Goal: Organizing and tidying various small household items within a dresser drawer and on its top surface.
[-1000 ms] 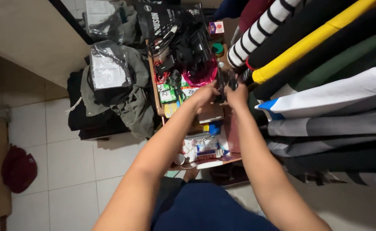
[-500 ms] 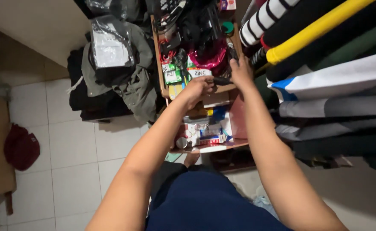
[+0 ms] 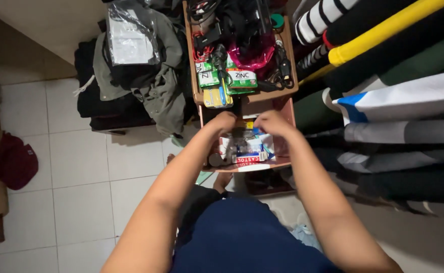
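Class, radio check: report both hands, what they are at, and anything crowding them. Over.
Left hand and right hand both down in the open drawer, among small packets; grip hidden. Cluttered top shelf just above, hanging clothes close on the right.

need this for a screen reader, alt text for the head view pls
Seen from above, a person's left hand and right hand reach into the cluttered lower shelf of a small wooden rack, beside hanging clothes.
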